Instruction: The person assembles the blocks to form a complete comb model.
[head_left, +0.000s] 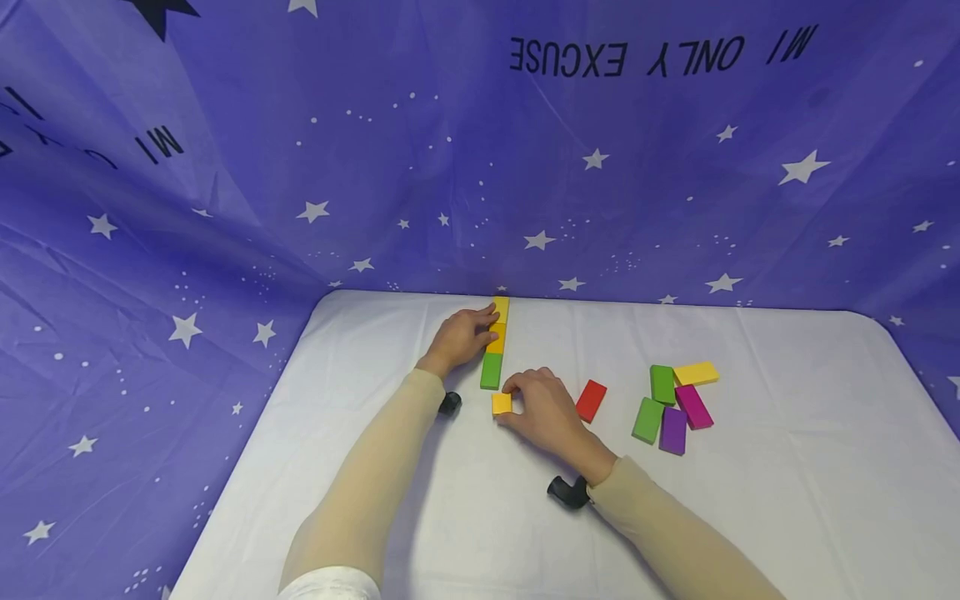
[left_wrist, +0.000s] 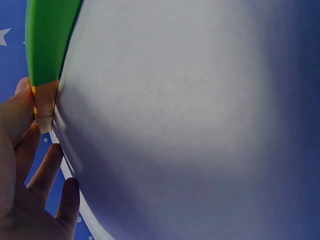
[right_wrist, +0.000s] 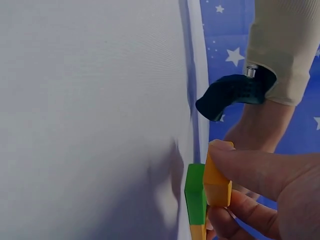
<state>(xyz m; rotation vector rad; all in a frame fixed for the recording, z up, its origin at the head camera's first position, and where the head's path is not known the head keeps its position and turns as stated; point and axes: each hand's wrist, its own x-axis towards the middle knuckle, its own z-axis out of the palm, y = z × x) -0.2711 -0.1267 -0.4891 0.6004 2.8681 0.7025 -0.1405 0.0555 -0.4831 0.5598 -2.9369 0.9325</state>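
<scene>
"Since the right hand [head_left: 546,412] has the orange block [head_left: 502,405] pinched between thumb and fingertips, what are its position and look?"

"Lower centre of the head frame, just below the row, a narrow gap between. Flat-faced, plain warm orange; outline nearly square from the head camera. Right wrist camera, lower right: a longer box, crisp edges, end face paler. Contact with the white tablecloth [head_left: 480,517]: cannot tell."

"And the row itself?"

"Three blocks end to end, centre of the head frame: yellow block [head_left: 502,307] at top, amber block [head_left: 497,343] in the middle, green block [head_left: 491,372] at bottom. Left hand [head_left: 457,337] alongside, fingers extended, thumb tip against the amber block, index fingertip at the yellow block. Left wrist camera, lower left: remaining fingers spread apart."

"Other pieces?"

"Red block [head_left: 592,401] lies slanted, just right of the right hand. Right of centre, a loose cluster: two green rectangles [head_left: 648,419], a yellow rectangle [head_left: 696,373], a magenta block [head_left: 693,407], a purple block [head_left: 672,431]."
</scene>
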